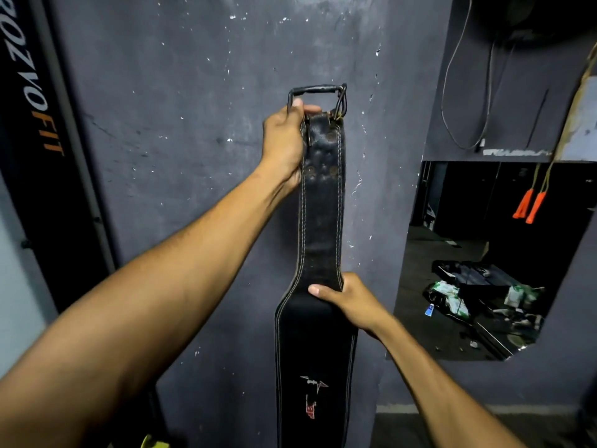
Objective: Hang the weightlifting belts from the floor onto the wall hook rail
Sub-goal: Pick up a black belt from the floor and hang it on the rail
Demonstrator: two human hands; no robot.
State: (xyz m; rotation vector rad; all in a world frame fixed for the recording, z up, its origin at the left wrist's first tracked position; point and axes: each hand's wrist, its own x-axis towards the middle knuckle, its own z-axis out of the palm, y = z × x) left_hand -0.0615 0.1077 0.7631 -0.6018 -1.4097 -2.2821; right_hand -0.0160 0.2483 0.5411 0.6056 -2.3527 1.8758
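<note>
A black leather weightlifting belt (321,221) with pale stitching hangs upright against the dark grey wall, its metal buckle (318,95) at the top. My left hand (284,143) grips the belt's upper end just under the buckle. My right hand (347,299) grips the belt lower down, where the strap widens. A small red and white logo shows on the wide lower part. No hook or rail is visible behind the buckle.
A dark banner with orange lettering (38,101) stands at the left. Right of the belt is a wall opening (478,253) onto a dim room with clutter on its floor. Orange-handled skipping ropes (529,205) and cables (465,92) hang at the upper right.
</note>
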